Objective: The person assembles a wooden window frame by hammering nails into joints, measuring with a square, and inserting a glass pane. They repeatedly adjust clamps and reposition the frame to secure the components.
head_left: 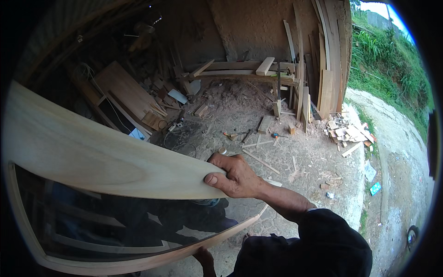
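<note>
My right hand (235, 175) grips the right end of a wide, pale wooden board (106, 157), thumb on top and fingers over the far edge. The board stretches away to the left side of the view. Below it spreads a dark, glassy pane (115, 221) with reflections, edged by a slim wooden frame (138, 264). Whether the board is part of that frame or lies on it, I cannot tell. At the lower edge my left hand (201, 255) is against the frame's near rail, its fingers hidden behind the wood.
Beyond is a rough floor with shavings, wood strips and a few tools (235, 135). A low wooden bench (244, 76) stands at the back, near upright planks (330, 60). Offcuts (348, 131) are heaped on the right. Panels (124, 92) lean at far left, and a cord (180, 145) lies nearby.
</note>
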`<state>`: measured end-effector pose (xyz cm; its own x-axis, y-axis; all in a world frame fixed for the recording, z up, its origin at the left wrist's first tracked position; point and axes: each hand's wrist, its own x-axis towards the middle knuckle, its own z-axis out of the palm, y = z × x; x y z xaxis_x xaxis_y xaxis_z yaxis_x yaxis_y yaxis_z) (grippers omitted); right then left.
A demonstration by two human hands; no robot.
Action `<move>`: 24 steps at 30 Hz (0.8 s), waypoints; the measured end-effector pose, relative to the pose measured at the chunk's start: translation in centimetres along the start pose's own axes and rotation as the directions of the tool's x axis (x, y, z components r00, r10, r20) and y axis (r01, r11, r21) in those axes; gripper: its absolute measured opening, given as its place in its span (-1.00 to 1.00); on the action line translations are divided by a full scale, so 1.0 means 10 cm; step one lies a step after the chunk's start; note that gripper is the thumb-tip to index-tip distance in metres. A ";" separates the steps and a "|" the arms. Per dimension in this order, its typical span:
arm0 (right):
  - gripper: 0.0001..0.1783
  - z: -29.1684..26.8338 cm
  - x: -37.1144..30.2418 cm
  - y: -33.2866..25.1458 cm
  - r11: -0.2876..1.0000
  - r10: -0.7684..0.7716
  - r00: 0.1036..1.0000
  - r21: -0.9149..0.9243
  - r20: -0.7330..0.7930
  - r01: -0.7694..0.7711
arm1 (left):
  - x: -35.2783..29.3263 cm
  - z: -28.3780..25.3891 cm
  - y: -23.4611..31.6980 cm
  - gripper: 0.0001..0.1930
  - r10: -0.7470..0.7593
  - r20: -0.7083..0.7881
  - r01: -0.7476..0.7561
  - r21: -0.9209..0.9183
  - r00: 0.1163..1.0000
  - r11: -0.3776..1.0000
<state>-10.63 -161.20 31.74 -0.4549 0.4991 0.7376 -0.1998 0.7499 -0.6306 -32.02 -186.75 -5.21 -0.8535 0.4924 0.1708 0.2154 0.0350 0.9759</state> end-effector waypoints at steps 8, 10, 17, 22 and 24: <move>-0.32 -0.90 0.93 1.11 0.995 0.101 0.940 0.022 -0.325 -0.099 | 1.82 2.11 0.37 0.03 0.338 0.013 -0.322 -0.277 0.941 0.905; -0.31 -1.11 1.14 1.49 0.993 0.116 0.919 0.025 -0.378 -0.115 | 2.18 2.57 0.39 0.07 0.335 0.055 -0.303 -0.310 0.940 0.901; -0.24 -2.08 1.98 3.00 0.974 0.228 0.799 0.124 -0.557 -0.192 | 3.31 3.91 0.64 0.09 0.386 -0.023 -0.385 0.037 0.922 0.922; -0.22 -2.65 2.58 3.97 0.931 0.350 0.752 0.297 -0.558 -0.212 | 3.90 4.62 1.26 0.02 0.490 -0.234 -0.412 0.312 0.840 0.856; -0.22 -2.77 2.84 4.43 0.917 0.343 0.705 0.385 -0.621 -0.107 | 4.25 4.85 1.52 0.01 0.506 -0.183 -0.471 0.206 0.843 0.858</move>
<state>-8.40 -101.77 31.41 0.1493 0.8787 0.4534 -0.4688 0.4666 -0.7500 -42.02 -123.12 10.32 -0.6969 0.2739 0.6628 0.6843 -0.0225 0.7289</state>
